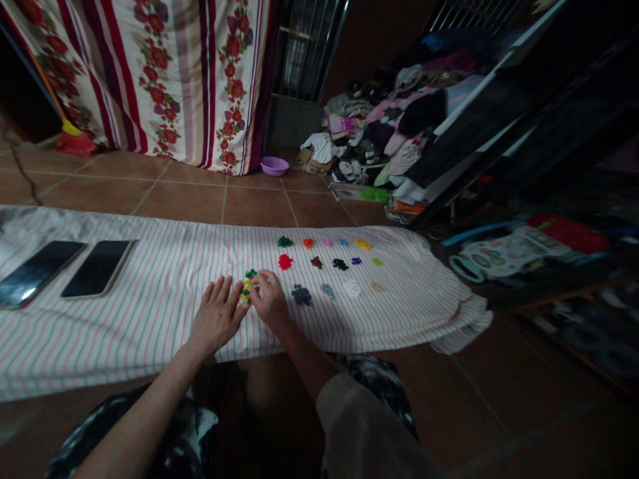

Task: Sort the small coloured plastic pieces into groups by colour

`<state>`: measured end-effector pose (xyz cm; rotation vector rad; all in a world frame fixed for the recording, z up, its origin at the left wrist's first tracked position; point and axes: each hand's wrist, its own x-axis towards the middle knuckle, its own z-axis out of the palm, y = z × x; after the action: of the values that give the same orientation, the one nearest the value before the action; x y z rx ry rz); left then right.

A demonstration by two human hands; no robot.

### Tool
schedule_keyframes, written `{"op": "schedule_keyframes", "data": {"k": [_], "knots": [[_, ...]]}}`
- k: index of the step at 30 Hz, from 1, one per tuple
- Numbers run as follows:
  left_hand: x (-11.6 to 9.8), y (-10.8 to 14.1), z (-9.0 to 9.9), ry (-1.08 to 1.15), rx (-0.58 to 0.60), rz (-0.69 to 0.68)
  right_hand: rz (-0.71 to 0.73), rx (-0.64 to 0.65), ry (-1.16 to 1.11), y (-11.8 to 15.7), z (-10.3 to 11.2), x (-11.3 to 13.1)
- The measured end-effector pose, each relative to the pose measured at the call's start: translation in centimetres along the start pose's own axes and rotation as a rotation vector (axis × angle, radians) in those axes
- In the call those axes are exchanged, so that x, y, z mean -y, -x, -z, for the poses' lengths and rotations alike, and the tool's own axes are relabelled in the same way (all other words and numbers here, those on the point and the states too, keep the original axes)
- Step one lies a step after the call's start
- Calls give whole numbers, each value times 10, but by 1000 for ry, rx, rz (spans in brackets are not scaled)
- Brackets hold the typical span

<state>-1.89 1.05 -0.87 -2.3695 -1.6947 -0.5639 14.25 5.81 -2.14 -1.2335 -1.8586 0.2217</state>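
Note:
A small cluster of mixed green, yellow and orange pieces [248,285] lies on the striped cloth [164,266] between my two hands. My left hand [215,315] rests flat with its fingers stretched out, the thumb side against the cluster's left edge. On the other side, my right hand [272,301] bends its fingers together at the pieces; whatever they pinch is too small to make out. To the right are sorted piles, among them dark grey pieces [301,295], red pieces [285,261], dark green pieces [284,241] and white pieces [352,288].
Two phones [97,269] lie on the left of the cloth. Behind it, a purple basin [274,165] stands on the tiled floor near a floral curtain [184,80]. A heap of clothes [389,126] is at the back right. A broom [76,138] leans at the far left.

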Motion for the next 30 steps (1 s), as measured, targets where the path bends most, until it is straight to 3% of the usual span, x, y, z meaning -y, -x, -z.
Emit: {"op": "schedule_keyframes", "data": {"k": [30], "knots": [[-4, -1, 8, -7, 42, -7, 4, 30, -22, -3, 3, 3]]}}
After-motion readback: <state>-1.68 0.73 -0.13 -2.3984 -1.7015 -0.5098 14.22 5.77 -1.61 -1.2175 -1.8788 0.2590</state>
